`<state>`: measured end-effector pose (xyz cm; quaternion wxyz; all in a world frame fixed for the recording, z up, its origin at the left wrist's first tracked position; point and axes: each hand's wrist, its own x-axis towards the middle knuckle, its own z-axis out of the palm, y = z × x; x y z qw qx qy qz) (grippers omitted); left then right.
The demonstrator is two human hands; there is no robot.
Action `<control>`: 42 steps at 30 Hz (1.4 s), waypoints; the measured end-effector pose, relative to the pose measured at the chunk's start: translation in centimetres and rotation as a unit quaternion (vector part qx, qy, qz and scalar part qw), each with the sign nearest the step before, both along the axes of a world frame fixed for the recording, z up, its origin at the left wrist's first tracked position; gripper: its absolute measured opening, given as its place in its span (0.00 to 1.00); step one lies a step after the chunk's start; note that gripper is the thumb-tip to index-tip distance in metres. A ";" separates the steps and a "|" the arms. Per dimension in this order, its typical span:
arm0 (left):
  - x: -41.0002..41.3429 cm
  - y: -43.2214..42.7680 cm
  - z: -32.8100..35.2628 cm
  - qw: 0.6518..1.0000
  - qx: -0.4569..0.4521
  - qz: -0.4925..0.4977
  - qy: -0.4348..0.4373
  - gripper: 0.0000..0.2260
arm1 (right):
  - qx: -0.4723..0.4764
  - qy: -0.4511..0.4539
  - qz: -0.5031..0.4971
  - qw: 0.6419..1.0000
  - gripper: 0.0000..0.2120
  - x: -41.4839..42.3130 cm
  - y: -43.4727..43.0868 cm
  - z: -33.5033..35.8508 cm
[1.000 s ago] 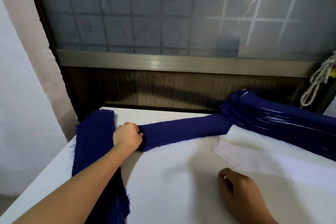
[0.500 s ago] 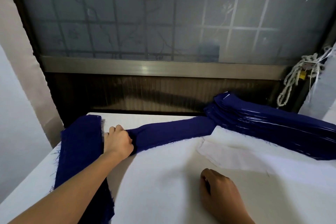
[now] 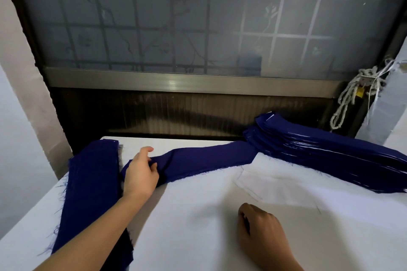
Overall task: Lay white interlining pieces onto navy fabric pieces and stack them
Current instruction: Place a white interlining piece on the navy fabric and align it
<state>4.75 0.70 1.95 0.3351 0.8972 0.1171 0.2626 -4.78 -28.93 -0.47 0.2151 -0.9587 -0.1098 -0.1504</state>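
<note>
A long navy fabric piece (image 3: 204, 159) lies across the white table (image 3: 187, 226), its right end under a tall stack of navy pieces (image 3: 326, 152) at the back right. My left hand (image 3: 141, 174) grips the strip's left end, thumb and fingers pinching the cloth and one finger raised. A second navy pile (image 3: 90, 185) runs along the table's left edge, under my left forearm. White interlining pieces (image 3: 273, 185) lie in front of the big stack. My right hand (image 3: 262, 233) rests on the table with curled fingers, holding nothing I can see.
A frosted window with a metal frame (image 3: 187, 82) stands right behind the table. A knotted white rope (image 3: 352, 97) hangs at the back right. The table's left edge drops off beside a pale wall.
My left hand has loosened from a fist on the strip's end to a pinch with one finger lifted. The strip's end has shifted slightly. My right hand stays put.
</note>
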 end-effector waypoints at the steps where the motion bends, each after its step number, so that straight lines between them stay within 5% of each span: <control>1: -0.2 -0.4 0.1 0.999 -0.048 0.015 -0.013 0.20 | 0.003 -0.002 0.000 1.000 0.05 0.0 0.0 0.0; 5: -1.9 -3.2 0.2 0.984 -0.171 -0.011 -0.051 0.06 | 0.000 -0.005 -0.010 1.000 0.04 0.0 0.1 -0.1; 7: -3.4 -5.3 -0.4 0.982 -0.170 -0.061 -0.058 0.09 | 0.000 -0.016 -0.016 1.000 0.02 0.0 0.1 -0.2; 11: -6.5 -9.7 -1.6 0.977 -0.023 -0.189 -0.094 0.05 | -0.016 -0.071 -0.016 0.997 0.22 0.1 -0.1 0.0; 14: -8.6 -11.9 -1.9 0.932 0.128 -0.314 -0.126 0.04 | -0.037 -0.125 0.010 0.991 0.34 0.3 -0.5 0.1; 18: -10.6 -13.2 -1.6 0.857 0.279 -0.390 -0.191 0.07 | -0.058 -0.188 0.086 0.977 0.20 0.6 -0.9 -0.3; 21: -11.7 -12.6 -0.9 0.844 0.286 -0.374 -0.256 0.09 | -0.048 -0.224 0.118 0.966 0.08 0.9 -1.2 -0.6; 23: -12.2 -11.4 -0.4 0.842 0.260 -0.353 -0.314 0.09 | -0.035 -0.238 0.123 0.963 0.09 1.0 -1.2 -0.7; 27: -12.2 -8.2 0.6 0.870 0.168 -0.286 -0.365 0.10 | -0.038 -0.269 0.104 0.957 0.11 1.0 -2.1 -1.0; 30: -12.0 -6.3 1.3 0.917 0.028 -0.212 -0.338 0.08 | -0.041 -0.282 0.059 0.957 0.06 0.6 -5.1 -0.8; 33: -11.4 -5.3 1.7 0.954 -0.082 -0.103 -0.271 0.05 | -0.044 -0.263 -0.012 0.964 0.12 -0.6 -9.1 0.4; 36: -10.4 -5.5 1.2 0.965 -0.190 -0.052 -0.173 0.08 | 0.033 -0.187 -0.096 0.977 0.03 -2.1 -12.5 2.1; 37: -10.0 -5.7 0.8 0.967 -0.204 -0.044 -0.144 0.09 | 0.087 -0.134 -0.128 0.979 0.07 -2.6 -13.5 2.9; 39: -9.0 -5.9 0.1 0.975 -0.203 -0.040 -0.086 0.07 | 0.178 -0.044 -0.144 0.973 0.15 -3.1 -15.6 4.1; 42: -8.0 -6.5 -1.1 0.990 -0.131 -0.055 -0.005 0.04 | 0.141 0.074 -0.128 0.979 0.15 -3.0 -17.9 6.0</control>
